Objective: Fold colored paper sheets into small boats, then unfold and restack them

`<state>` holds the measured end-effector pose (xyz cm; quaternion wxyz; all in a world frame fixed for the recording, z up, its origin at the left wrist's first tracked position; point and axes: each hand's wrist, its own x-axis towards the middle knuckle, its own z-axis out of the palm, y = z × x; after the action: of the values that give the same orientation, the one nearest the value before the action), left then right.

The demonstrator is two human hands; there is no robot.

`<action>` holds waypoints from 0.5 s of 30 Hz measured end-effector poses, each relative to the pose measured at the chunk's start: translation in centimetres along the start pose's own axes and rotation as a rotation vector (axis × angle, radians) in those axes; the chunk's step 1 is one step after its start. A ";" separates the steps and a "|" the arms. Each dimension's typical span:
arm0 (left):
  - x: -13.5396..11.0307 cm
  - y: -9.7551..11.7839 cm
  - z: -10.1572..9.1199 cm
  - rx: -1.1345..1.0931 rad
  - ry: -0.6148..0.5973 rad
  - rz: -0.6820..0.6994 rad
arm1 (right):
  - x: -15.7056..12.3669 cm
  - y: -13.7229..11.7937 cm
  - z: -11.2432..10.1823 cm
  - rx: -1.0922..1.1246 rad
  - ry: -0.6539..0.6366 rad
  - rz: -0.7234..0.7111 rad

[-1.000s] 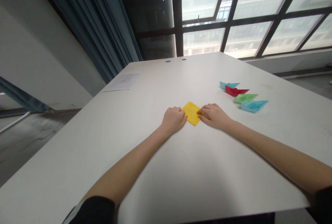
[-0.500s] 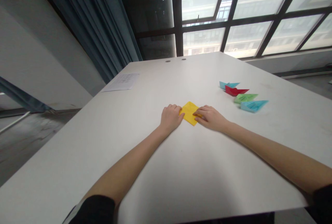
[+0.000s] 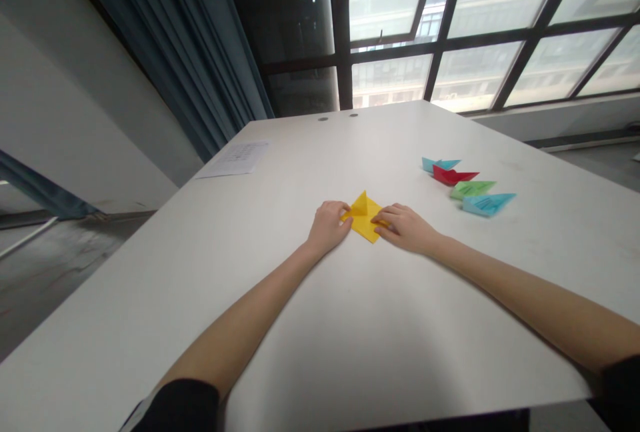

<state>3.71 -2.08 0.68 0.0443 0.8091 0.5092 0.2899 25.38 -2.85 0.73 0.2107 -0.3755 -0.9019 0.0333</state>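
Note:
A small folded yellow paper (image 3: 365,224) lies on the white table between my two hands. Its upper left flap stands raised in a peak, while the lower part is flat. My left hand (image 3: 329,224) pinches the left corner of the paper between thumb and fingers. On the opposite side, my right hand (image 3: 406,226) has its thumb and fingertips closed on the right edge, covering that corner.
To the right stand several folded paper boats in a row: a blue one (image 3: 440,164), a red one (image 3: 454,175), a green one (image 3: 473,189) and another blue one (image 3: 489,205). A printed sheet (image 3: 235,159) lies at the table's left edge. Windows (image 3: 393,82) are behind the table.
The left flap of the yellow paper has been lifted into a peak by my left hand. My right hand stays in place on the right edge.

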 end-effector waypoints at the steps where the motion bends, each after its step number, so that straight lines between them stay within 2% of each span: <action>1: 0.0 0.0 0.0 -0.023 0.006 0.007 | 0.0 0.0 0.0 0.000 0.002 0.000; 10: -0.1 0.7 -0.5 -0.042 0.016 0.041 | 0.0 -0.1 0.0 0.017 0.004 0.034; 15: -0.2 0.8 -0.6 -0.004 -0.036 0.068 | 0.0 -0.3 -0.1 0.005 0.001 0.048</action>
<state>3.99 -2.76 1.43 0.0453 0.8310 0.4799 0.2777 25.23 -3.03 0.92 0.2109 -0.3967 -0.8925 0.0403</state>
